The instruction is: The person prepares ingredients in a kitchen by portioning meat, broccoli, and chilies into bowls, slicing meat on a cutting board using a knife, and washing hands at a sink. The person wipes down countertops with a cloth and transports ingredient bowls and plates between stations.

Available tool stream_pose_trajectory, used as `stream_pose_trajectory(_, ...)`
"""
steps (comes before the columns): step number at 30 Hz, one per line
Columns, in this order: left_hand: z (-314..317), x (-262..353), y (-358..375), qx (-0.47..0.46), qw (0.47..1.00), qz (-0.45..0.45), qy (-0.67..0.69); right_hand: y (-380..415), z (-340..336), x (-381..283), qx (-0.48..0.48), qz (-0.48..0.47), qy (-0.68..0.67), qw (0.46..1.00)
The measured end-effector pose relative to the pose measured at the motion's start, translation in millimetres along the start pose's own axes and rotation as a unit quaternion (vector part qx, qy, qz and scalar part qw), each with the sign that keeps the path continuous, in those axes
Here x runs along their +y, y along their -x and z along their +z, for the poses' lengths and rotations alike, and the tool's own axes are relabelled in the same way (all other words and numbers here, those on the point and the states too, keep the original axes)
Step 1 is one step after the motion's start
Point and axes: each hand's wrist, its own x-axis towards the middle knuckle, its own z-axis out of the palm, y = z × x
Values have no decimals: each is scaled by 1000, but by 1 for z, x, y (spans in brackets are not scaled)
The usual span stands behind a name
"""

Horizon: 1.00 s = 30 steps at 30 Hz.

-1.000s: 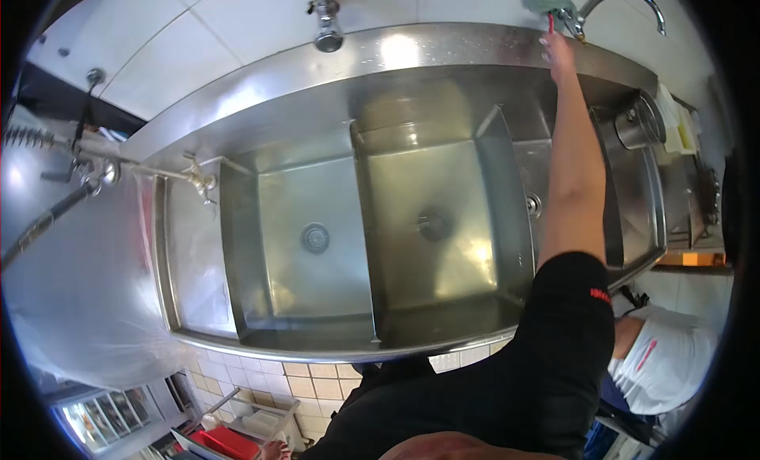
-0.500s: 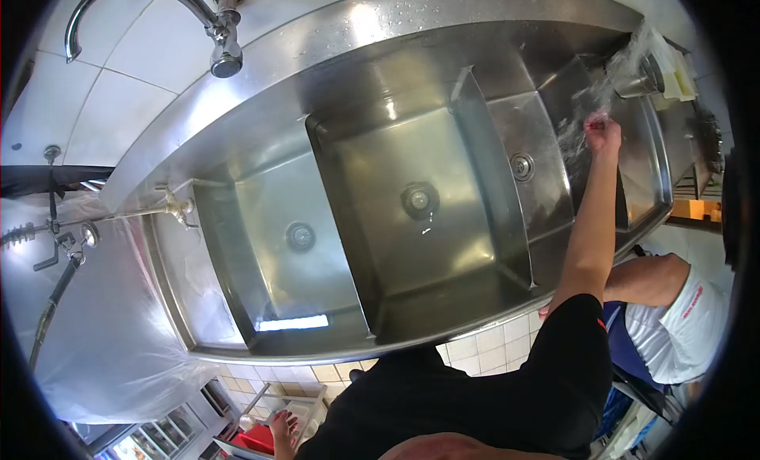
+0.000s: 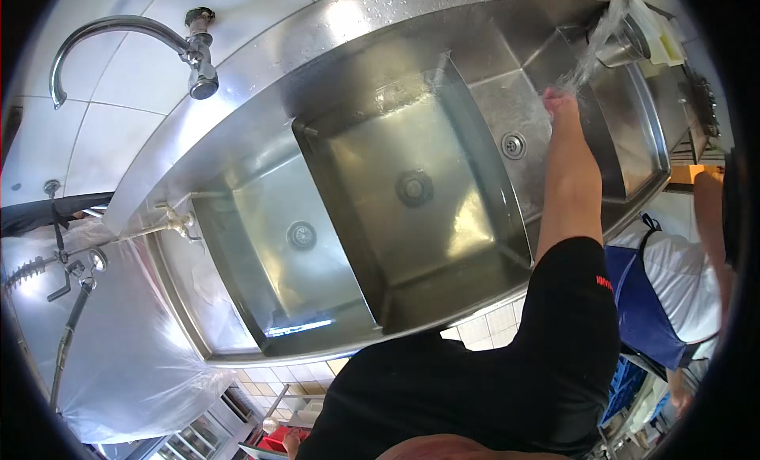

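My right hand [image 3: 559,102] is over the right part of the steel sink [image 3: 495,100], near the back wall. Its fingers look curled together, and whether they hold anything is hidden. A clear, glistening streak [image 3: 602,40], apparently water, runs between the hand and a metal container [image 3: 623,47] at the upper right. Wet streaks shine on the back wall of the middle basin [image 3: 427,147]. Only part of my left hand [image 3: 293,440] shows at the bottom left, beside something red [image 3: 275,439]; its fingers look loosely open, with nothing visible in them.
A curved tap [image 3: 119,24] is on the tiled wall at upper left. Clear plastic sheeting [image 3: 119,341] and a spray hose [image 3: 70,337] are on the left. At right stands a person in a white top [image 3: 677,282] and blue apron [image 3: 649,317]. Upright dividers separate the basins.
My right hand has moved left and toward the back wall. My left hand has dropped lower, mostly out of view. Wet streaks have appeared in the middle basin. The person at right has shifted posture.
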Motion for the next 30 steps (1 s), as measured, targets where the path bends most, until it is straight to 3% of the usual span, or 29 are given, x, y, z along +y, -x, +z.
stream_pose_trajectory(4,-1,-7,6,6,1000,-2,3,-13,3,-2,31,-41,-1,999)
stream_pose_trajectory(9,-7,-24,-2,-5,1000,11,12,-2,9,1,59,-59,98,992)
stream_pose_trajectory(12,-9,-48,-9,-19,999,20,21,31,18,3,77,-116,171,975)
stream_pose_trajectory(15,-8,-75,-20,-42,998,30,43,87,25,1,19,-173,134,976)
stream_pose_trajectory(16,-6,-86,-20,-105,983,78,131,98,28,-1,-14,-187,101,977)
stream_pose_trajectory(17,-4,-94,-17,-48,997,25,50,99,34,-2,-26,-172,60,983)
stream_pose_trajectory(22,-1,-122,-21,-27,999,-20,33,44,26,-28,-49,-109,-143,982)
stream_pose_trajectory(26,3,-129,-14,-18,999,-36,29,-45,15,-22,-76,-125,-14,989)
stream_pose_trajectory(29,-7,-137,-28,-19,999,-42,29,22,25,-4,-48,-70,-91,992)
stream_pose_trajectory(30,-9,-139,-32,-20,998,-42,30,45,25,3,-67,-89,-66,992)
